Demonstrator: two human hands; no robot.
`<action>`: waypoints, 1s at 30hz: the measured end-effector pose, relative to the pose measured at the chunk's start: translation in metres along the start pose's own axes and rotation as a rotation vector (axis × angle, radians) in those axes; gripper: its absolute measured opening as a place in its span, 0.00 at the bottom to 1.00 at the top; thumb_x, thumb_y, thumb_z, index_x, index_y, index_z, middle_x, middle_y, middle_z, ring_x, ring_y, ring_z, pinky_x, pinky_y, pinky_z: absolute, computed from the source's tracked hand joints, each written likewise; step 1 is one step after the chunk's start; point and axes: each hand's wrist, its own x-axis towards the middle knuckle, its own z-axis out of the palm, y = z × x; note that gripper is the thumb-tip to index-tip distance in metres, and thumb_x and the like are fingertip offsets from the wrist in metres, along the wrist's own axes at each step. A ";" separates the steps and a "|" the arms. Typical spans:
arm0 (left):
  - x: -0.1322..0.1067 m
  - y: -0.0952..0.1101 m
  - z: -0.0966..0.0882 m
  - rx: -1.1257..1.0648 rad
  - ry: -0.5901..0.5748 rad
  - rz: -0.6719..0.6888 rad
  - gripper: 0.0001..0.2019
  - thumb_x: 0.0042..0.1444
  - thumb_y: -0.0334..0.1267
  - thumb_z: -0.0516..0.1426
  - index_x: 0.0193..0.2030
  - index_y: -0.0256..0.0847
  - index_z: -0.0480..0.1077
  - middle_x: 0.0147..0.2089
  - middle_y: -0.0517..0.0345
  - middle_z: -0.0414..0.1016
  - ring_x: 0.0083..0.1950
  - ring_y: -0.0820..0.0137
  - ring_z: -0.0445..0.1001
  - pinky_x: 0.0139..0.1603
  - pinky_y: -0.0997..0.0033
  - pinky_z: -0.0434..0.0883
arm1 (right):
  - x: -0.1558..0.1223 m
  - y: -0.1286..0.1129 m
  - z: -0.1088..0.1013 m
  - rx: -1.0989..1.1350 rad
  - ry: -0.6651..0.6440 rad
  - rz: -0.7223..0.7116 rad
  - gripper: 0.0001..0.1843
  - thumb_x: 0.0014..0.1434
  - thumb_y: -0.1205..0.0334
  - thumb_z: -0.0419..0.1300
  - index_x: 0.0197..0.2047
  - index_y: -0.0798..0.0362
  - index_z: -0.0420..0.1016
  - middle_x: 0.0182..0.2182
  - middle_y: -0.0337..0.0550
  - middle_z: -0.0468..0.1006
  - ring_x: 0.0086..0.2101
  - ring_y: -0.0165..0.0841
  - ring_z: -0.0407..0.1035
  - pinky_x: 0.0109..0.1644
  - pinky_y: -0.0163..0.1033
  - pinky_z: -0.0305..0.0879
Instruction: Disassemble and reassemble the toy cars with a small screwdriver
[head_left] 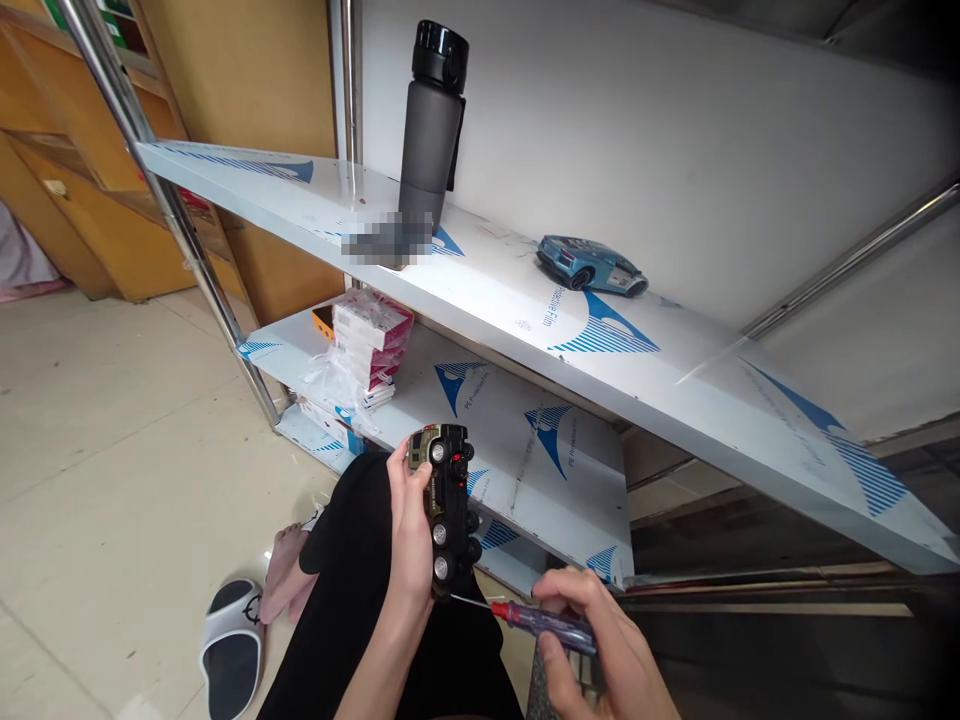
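Fronting a white wall (637,130), film-covered shelves (487,280) stand beside the toy truck (451,500).

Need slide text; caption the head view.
Left hand holds an olive and black toy truck; right hand, a purple-handled screwdriver.

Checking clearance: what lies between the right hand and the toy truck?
In the head view, the screwdriver extends from the right hand toward the toy truck.

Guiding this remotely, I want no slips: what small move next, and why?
Probably check the screwdriver is seated before turning: the right hand holds it, its shaft points at the lower end of the toy truck in the left hand, but tip contact is unclear.
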 end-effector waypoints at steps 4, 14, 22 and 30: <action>-0.001 0.002 0.003 0.026 -0.007 0.008 0.22 0.71 0.54 0.57 0.69 0.61 0.67 0.62 0.61 0.77 0.62 0.62 0.77 0.57 0.67 0.74 | 0.003 -0.002 -0.003 0.066 -0.011 0.085 0.11 0.79 0.59 0.51 0.46 0.43 0.74 0.31 0.34 0.77 0.30 0.30 0.75 0.38 0.29 0.71; -0.003 0.004 0.003 0.060 -0.002 0.029 0.21 0.71 0.53 0.58 0.69 0.59 0.67 0.65 0.60 0.76 0.65 0.62 0.75 0.58 0.69 0.73 | 0.004 0.001 -0.001 0.055 0.005 0.171 0.13 0.80 0.57 0.49 0.45 0.45 0.73 0.32 0.35 0.77 0.30 0.31 0.75 0.36 0.30 0.70; -0.005 0.005 0.005 0.132 0.017 0.116 0.23 0.73 0.52 0.56 0.71 0.56 0.66 0.69 0.57 0.72 0.72 0.58 0.68 0.69 0.63 0.66 | 0.001 -0.003 0.004 0.013 0.028 0.233 0.19 0.81 0.54 0.47 0.38 0.46 0.72 0.29 0.35 0.74 0.26 0.30 0.70 0.31 0.31 0.64; -0.007 0.008 0.005 0.103 0.015 0.075 0.25 0.69 0.53 0.59 0.71 0.55 0.66 0.60 0.54 0.77 0.61 0.55 0.78 0.55 0.61 0.77 | -0.003 0.002 0.009 0.056 0.031 0.252 0.15 0.78 0.50 0.54 0.43 0.45 0.77 0.30 0.37 0.78 0.30 0.31 0.74 0.34 0.30 0.68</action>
